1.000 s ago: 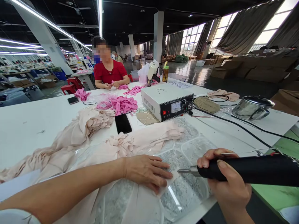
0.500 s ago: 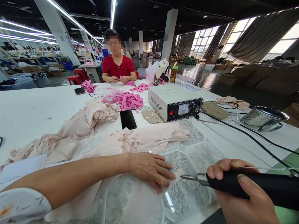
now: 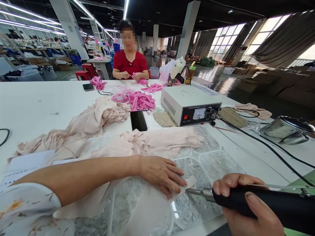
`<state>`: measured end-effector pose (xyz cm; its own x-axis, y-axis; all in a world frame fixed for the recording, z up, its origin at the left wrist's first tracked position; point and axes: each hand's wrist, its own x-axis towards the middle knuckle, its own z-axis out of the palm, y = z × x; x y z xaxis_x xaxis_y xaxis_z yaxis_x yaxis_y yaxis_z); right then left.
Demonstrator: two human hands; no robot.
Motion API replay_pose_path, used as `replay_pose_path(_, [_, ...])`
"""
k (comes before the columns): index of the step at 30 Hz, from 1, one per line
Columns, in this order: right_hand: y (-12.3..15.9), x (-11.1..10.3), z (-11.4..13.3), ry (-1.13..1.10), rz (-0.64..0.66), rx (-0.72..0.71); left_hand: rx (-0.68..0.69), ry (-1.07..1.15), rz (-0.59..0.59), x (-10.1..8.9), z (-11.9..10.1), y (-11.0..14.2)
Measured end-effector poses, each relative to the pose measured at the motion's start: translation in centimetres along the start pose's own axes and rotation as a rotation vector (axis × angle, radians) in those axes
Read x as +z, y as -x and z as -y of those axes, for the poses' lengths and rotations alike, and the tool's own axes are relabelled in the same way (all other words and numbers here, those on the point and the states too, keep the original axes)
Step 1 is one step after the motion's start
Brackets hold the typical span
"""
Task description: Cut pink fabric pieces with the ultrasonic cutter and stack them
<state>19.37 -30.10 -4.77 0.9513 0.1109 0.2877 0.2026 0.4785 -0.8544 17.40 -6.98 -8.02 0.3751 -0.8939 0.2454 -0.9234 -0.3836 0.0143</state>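
My left hand (image 3: 163, 175) lies flat with fingers stretched out, pressing a thin pale pink fabric piece (image 3: 145, 211) onto the clear-topped, grey marble-patterned mat (image 3: 187, 216). A narrow end of the fabric sticks out past my fingertips. My right hand (image 3: 248, 200) is wrapped round a black-handled ultrasonic handpiece (image 3: 275, 203), thumb along its side. Its tapered metal tip (image 3: 199, 192) points left at the fabric's edge, close to my left fingers; whether it touches the cloth I cannot tell. Beyond my left arm lies a stack of pale pink fabric pieces (image 3: 159, 141).
A generator box (image 3: 192, 101) with a meter stands behind the mat, its black cable (image 3: 265, 144) running to the right. Also on the white table are a phone (image 3: 138, 121), a steel pot (image 3: 286, 129), pink straps (image 3: 141, 101) and another fabric pile (image 3: 98, 114). Opposite sits a person (image 3: 130, 64) handling pink straps.
The metal tip has moved left and slightly down, up to the fabric's edge. My left hand keeps its place on the cloth. The camera view has shifted slightly.
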Motion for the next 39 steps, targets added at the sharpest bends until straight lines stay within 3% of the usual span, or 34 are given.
replay_pose_path(6, [0.0,-0.2,-0.2,0.017,0.035,0.007,0.014,-0.052,0.03,-0.2,-0.1,0.0])
replay_pose_path(12, [-0.1,0.1,0.1,0.06,0.103,-0.039,0.008,-0.002,-0.024,0.0,-0.2,-0.1])
replay_pose_path(19, [0.6,0.3,0.4,0.039,0.074,0.03,-0.121,0.182,0.155,-1.0,-0.3,-0.4])
replay_pose_path(24, [0.9,0.6,0.1,0.036,0.112,0.037,-0.124,0.162,0.194,-1.0,-0.4,-0.5])
replay_pose_path(32, [0.8,0.6,0.0,0.052,0.196,-0.014,-0.009,-0.006,0.081,-0.8,-0.3,-0.4])
replay_pose_path(39, [0.7,0.2,0.0,0.058,0.146,0.04,-0.031,0.0,0.05,-0.6,-0.5,-0.4])
